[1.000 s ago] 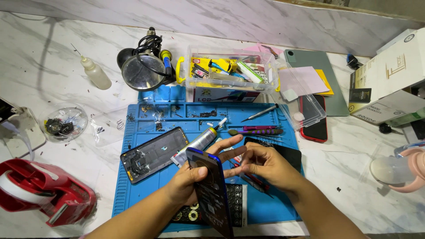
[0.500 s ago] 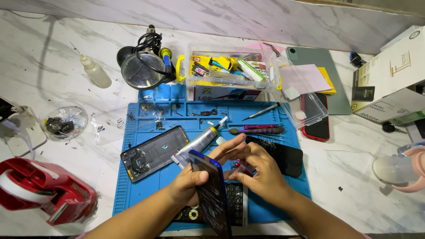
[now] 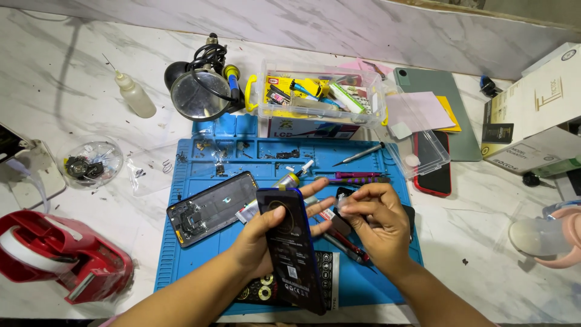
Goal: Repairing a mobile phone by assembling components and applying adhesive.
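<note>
- Left hand (image 3: 257,242) is wrapped around a dark blue phone back cover (image 3: 290,251), thumb on its face up near the top, fingers spread out behind it toward 2 o'clock.
- Cover's long axis runs roughly 12 to 6, leaning a touch: top end at about 11, bottom end at about 5, almost at the frame's lower edge. It's held up over the blue work mat (image 3: 193,266), inner face toward the camera.
- Right hand (image 3: 375,221) is curled mostly closed, fingertips pinching something small and pale at about 10 o'clock of the hand. Can't really make out what it is.
- At 9 o'clock from the cover, an opened phone frame (image 3: 212,207) lies flat on the mat, long axis going 8 to 2.
- Glue tube (image 3: 289,179) at 12 o'clock, nozzle pointing to 1, lower half hidden behind the cover.
- Red tape dispenser (image 3: 66,257) sits on the table (image 3: 72,72) at far 9 o'clock.
- Stuff under both hands is mostly blocked, only bits of pens and a black sheet poke out.
</note>
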